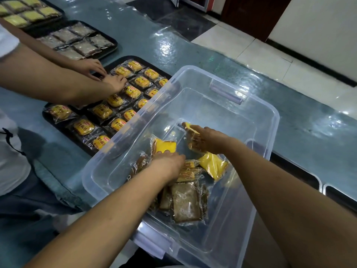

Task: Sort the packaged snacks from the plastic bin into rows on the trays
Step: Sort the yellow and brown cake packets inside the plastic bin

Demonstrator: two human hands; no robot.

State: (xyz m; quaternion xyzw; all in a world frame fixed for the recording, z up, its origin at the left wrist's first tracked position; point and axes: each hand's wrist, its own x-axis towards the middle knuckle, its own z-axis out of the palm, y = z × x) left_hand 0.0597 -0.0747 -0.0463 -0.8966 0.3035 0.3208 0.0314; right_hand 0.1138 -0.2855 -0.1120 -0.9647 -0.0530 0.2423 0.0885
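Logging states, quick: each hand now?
Left hand: on packets in clear plastic bin; grip cannot be told.
Right hand: holds a clear-wrapped yellow cake packet.

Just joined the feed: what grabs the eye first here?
The clear plastic bin sits centre, both hands inside it: the right hand grips a yellow-wrapped snack packet, the left hand reaches among brown and yellow packets. Left of it, a black tray holds rows of yellow-labelled packets, another person's hands on them.

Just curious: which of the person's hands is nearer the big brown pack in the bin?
Left. The left hand reaches down right beside the brown pack; the right hand holds a second pack farther up the bin.
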